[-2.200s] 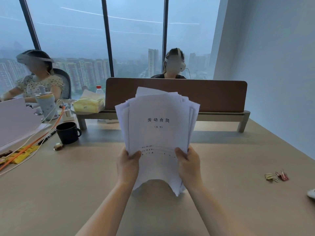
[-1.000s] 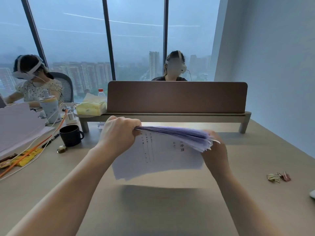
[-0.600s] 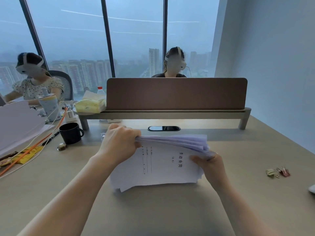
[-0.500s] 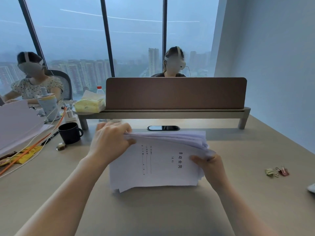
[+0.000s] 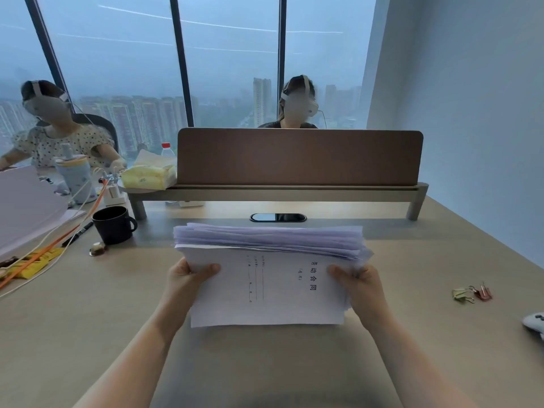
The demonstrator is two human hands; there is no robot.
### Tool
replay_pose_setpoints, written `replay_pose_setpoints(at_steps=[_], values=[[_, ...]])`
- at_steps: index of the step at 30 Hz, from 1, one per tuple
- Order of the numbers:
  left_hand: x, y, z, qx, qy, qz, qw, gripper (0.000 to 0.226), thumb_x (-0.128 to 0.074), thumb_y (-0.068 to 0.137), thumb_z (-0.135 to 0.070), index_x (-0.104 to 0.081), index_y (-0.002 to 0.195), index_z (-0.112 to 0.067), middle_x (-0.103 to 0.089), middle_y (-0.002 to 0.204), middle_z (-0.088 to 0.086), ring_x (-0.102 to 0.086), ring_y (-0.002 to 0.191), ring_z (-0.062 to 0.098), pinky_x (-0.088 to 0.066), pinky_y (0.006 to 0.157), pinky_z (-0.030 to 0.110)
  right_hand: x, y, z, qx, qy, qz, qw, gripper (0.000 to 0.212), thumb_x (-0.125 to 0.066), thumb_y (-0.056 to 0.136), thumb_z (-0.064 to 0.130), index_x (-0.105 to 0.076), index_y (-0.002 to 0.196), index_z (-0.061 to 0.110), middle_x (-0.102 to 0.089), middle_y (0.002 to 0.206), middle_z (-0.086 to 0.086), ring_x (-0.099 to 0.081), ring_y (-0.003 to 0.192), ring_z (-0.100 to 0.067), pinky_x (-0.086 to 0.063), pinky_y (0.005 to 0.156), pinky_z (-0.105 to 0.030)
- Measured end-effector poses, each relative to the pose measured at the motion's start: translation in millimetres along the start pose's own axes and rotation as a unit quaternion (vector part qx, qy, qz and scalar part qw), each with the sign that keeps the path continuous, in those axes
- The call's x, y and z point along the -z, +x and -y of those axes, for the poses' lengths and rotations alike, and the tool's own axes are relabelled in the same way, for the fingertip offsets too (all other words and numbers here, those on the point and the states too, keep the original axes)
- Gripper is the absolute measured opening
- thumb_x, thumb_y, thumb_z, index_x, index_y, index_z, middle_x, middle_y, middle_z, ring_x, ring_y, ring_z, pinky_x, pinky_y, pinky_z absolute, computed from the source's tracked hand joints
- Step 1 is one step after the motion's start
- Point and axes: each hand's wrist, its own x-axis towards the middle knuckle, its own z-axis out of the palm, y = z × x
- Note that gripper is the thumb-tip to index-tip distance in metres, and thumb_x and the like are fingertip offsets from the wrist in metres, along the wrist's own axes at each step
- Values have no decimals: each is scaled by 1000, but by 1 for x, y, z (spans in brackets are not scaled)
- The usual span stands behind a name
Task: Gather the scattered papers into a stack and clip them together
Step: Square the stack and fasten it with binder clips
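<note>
A thick stack of white papers (image 5: pixel 273 287) stands on its long edge on the beige desk (image 5: pixel 88 334), turned sideways, with the printed cover page facing me. My left hand (image 5: pixel 188 279) grips the stack's left side and my right hand (image 5: pixel 357 285) grips its right side. The top edges of the sheets fan back unevenly. Two binder clips (image 5: pixel 472 293), one greenish and one pink, lie on the desk well to the right of my right hand.
A black mug (image 5: pixel 113 225) stands at the left, beside a pen, cables and yellow packets. A brown divider panel (image 5: pixel 300 156) on a low shelf crosses the desk behind the papers. Two people sit beyond it. A white object (image 5: pixel 534 322) lies at the right edge.
The stack was upright with its short edge down, then got turned sideways and lowered onto the desk. My left hand moved from the top edge down to the left side.
</note>
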Motion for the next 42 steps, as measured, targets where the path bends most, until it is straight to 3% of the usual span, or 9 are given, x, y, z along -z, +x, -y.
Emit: replay_pose_setpoints(at_steps=[5,8,16,25,29,32,36,39,42], values=[[-20,4,-11,-63,1,-61,996,19,-78,72,-2,-69,79,-18,-71,69,-11,-58,73,21,-47,67,32,-7,4,2,31,-44,-69,996,23,-64,87,-3,-67,75,17,-69,66,15,-58,66,-9,-47,65,-30],[-25,8,-21,-74,23,-82,994,11,-81,70,-17,-71,73,-21,-71,75,-1,-60,73,24,-50,68,40,-17,4,16,73,-47,-75,993,18,-63,87,-1,-63,75,12,-63,67,11,-52,63,-9,-44,60,-26],[-28,-19,-10,-43,54,-76,995,32,-75,64,-36,-67,91,-22,-72,89,2,-68,79,22,-53,61,33,-14,-8,2,90,-60,-39,993,24,-70,86,9,-56,68,17,-53,55,17,-44,51,-2,-34,51,-16],[-33,-17,-11,-82,39,-79,993,8,-77,79,-8,-70,79,-11,-71,68,-10,-61,70,20,-49,62,35,-16,-5,9,96,-35,-95,990,22,-65,89,2,-59,74,18,-60,61,16,-51,56,-5,-43,55,-28],[-29,-16,-13,-64,40,-78,994,28,-83,63,-37,-70,81,-21,-73,75,-7,-64,75,23,-51,64,37,-11,-8,4,110,-38,-90,989,32,-64,88,7,-53,64,26,-48,56,15,-39,53,-6,-34,55,-26],[-28,-13,-21,-88,35,-84,992,48,-75,56,-55,-65,90,-22,-69,89,2,-64,82,24,-52,69,43,-9,-8,9,138,-53,-100,984,20,-67,83,15,-56,84,31,-49,64,12,-42,57,-12,-37,55,-31],[-37,-7,-44,-129,12,-119,984,45,-68,63,-61,-60,88,-24,-59,84,1,-54,77,16,-44,66,33,-15,2,37,231,-167,-94,954,71,-66,86,4,-37,137,42,-58,105,21,-58,85,1,-46,76,-16],[-42,3,-58,-124,4,-161,979,49,-67,64,-71,-66,87,-28,-66,90,2,-58,83,19,-47,73,37,-21,9,64,317,-307,-77,894,66,-64,85,14,-39,142,37,-55,125,19,-52,101,4,-38,78,-3],[-46,7,-67,-97,-2,-176,980,55,-66,68,-70,-69,81,-17,-61,77,4,-51,72,18,-42,68,35,-24,14,75,349,-384,-74,852,52,-59,85,26,-52,135,34,-57,127,16,-54,103,-2,-48,72,-23]])
